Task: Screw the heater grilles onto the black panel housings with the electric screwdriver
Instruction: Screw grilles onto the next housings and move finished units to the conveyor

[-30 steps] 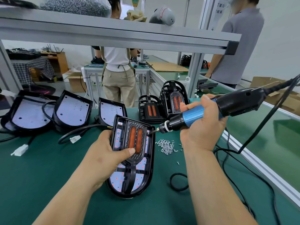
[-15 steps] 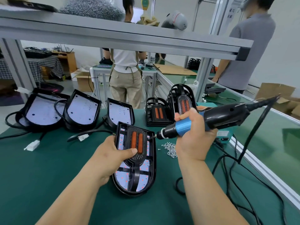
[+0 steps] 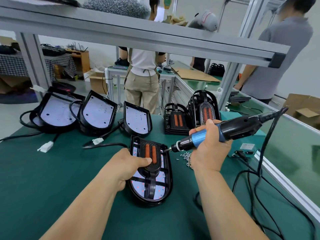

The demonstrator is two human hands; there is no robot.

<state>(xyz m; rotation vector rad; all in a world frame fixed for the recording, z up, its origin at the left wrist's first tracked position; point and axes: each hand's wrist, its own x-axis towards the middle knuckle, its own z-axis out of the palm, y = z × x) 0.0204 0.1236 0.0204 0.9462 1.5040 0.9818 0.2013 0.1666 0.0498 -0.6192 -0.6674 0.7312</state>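
Note:
A black panel housing (image 3: 150, 187) lies on the green mat in front of me, its heater grille (image 3: 150, 154) with two orange bars on top. My left hand (image 3: 128, 165) grips the housing's left edge, thumb pressing on the grille. My right hand (image 3: 206, 149) holds the blue and black electric screwdriver (image 3: 214, 134). Its bit tip touches the grille's upper right corner. A small pile of loose screws (image 3: 186, 157) lies just right of the housing.
Three open housings (image 3: 97, 113) with cables stand at the back left; stacked grilles (image 3: 175, 120) at back centre. The screwdriver's cord (image 3: 259, 170) loops over the mat at right beside a teal power box (image 3: 245, 148). An aluminium shelf frame (image 3: 155, 37) runs overhead. People stand beyond.
The view shifted, so everything sits further right and lower in frame. The screwdriver stays at the grille's upper right corner and my left hand keeps its hold.

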